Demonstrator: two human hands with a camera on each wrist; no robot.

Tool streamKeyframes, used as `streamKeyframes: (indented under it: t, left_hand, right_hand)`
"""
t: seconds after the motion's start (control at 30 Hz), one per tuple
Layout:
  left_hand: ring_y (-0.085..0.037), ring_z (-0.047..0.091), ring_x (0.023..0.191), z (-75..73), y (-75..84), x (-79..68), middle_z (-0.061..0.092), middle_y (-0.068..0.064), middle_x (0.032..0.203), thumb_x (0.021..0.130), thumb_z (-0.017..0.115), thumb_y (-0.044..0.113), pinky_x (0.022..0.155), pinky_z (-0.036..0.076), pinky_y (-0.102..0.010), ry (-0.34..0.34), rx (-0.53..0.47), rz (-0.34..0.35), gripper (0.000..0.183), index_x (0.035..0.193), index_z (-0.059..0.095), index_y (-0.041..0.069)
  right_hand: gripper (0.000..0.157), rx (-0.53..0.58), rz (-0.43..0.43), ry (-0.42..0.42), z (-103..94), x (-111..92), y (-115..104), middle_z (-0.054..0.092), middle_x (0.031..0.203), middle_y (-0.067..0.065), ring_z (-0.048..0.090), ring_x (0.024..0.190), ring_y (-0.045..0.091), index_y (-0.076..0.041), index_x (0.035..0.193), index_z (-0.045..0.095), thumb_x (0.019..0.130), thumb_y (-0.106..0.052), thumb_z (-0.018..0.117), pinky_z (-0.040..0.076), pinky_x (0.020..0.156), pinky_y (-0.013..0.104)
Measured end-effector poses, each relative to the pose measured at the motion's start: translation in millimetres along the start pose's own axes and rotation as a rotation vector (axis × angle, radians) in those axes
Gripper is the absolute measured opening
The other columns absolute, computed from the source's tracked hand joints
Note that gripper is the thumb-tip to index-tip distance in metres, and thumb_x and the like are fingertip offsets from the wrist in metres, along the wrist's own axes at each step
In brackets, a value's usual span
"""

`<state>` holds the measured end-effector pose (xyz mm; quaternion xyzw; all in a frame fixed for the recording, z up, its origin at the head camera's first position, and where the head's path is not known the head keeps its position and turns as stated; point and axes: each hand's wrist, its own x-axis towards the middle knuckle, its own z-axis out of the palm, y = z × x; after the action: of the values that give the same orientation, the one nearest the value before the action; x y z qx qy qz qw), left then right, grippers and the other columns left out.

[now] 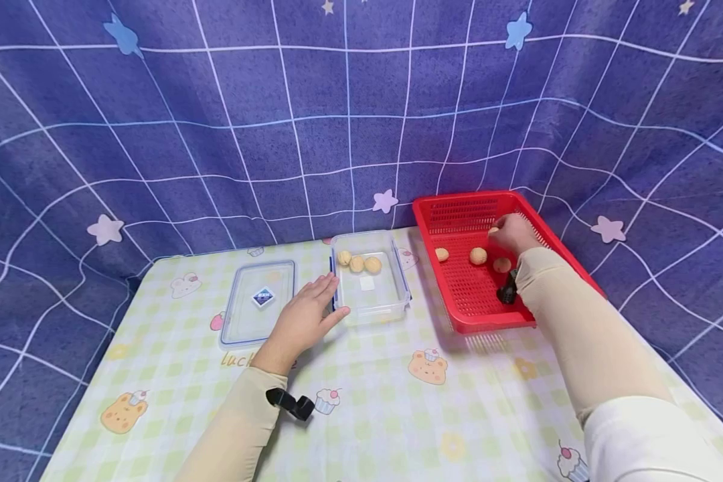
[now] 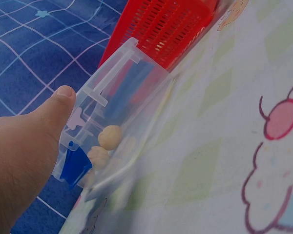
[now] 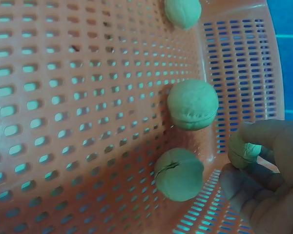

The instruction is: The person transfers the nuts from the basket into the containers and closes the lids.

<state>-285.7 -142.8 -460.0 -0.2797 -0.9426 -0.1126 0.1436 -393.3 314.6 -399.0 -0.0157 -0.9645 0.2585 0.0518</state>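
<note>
Inside the red plastic basket (image 1: 470, 326), my right hand (image 1: 514, 234) pinches a walnut (image 3: 242, 152) between thumb and fingers. Three more walnuts lie on the basket floor, among them one walnut (image 3: 193, 104) in the middle and a cracked-looking walnut (image 3: 179, 174) close to the hand. With fingers stretched out, my left hand (image 1: 307, 314) rests against the left side of a clear plastic container (image 1: 376, 311). The container has blue clips and holds three walnuts (image 1: 357, 264) in its back left part.
Left of the container lies its clear lid (image 1: 231, 314) with a blue rim and a diamond label. A checked tablecloth (image 1: 373, 422) with cartoon prints covers the table. Blue curtain (image 1: 313, 147) with white grid lines hangs behind and around it.
</note>
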Motion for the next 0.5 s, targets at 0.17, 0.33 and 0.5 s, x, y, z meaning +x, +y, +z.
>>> streamKeyframes:
  t: [0.17,0.33,0.5]
  left_hand:
    - [-0.023,0.027,0.134,0.9,-0.4,0.1,0.032,-0.008,0.146,0.089,0.031,0.064,0.111,0.018,-0.036,0.002,-0.002,-0.002,0.079,0.14,0.036,0.004]
    - [-0.024,0.028,0.133,1.5,-0.9,0.5,0.033,-0.009,0.145,0.089,0.032,0.064,0.11,0.02,-0.038,0.014,-0.002,0.008,0.079,0.14,0.036,0.003]
    - [-0.021,0.025,0.134,1.1,-0.5,1.1,0.032,-0.008,0.145,0.089,0.032,0.064,0.112,0.016,-0.035,0.003,-0.004,0.003,0.079,0.14,0.036,0.004]
  right_hand:
    - [0.035,0.04,-0.012,0.035,-4.2,0.1,-10.3,0.061,0.102,0.022,0.055,0.091,0.034,0.006,0.107,0.061,0.08,-0.015,0.059,0.044,0.084,0.047]
    - [0.034,0.061,-0.017,0.061,-9.1,0.7,-22.2,0.063,0.103,0.02,0.056,0.095,0.033,0.004,0.109,0.062,0.082,-0.017,0.06,0.044,0.085,0.045]
    - [0.033,0.074,-0.011,0.086,-11.9,2.0,-30.1,0.064,0.1,0.019,0.057,0.093,0.031,0.002,0.108,0.062,0.082,-0.017,0.062,0.045,0.084,0.044]
